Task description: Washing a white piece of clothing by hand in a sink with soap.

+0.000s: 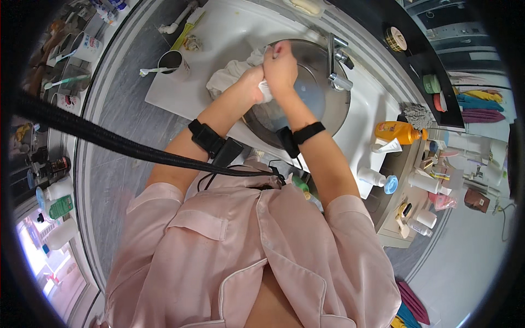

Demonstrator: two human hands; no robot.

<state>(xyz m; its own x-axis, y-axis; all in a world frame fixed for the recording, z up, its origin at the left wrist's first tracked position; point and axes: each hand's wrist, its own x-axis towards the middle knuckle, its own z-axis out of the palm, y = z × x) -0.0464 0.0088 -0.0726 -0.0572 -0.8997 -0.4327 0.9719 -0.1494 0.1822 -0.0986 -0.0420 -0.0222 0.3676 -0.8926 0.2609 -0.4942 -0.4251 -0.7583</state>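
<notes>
Both my hands are together over the far left part of a round metal basin (pixel 334 112), gripping a bunched white cloth (pixel 227 79). My left hand (pixel 253 83) is closed on the cloth, and a bit of it shows by the wrist. Beside it my right hand (pixel 281 66) is closed too, with its fingers curled in against the left hand. Part of the cloth spreads to the left, over the basin's rim. Cloudy-looking water lies in the basin. A chrome faucet (pixel 335 65) reaches over the basin's right side.
The basin sits in a white sink (pixel 358 104). To the left stand a cup (pixel 178 68) with a toothbrush (pixel 156 71) and a yellow-green brush (pixel 188 28). An orange bottle (pixel 396 131) and a white bottle (pixel 372 176) are at right. A black cable (pixel 109 134) crosses my left forearm.
</notes>
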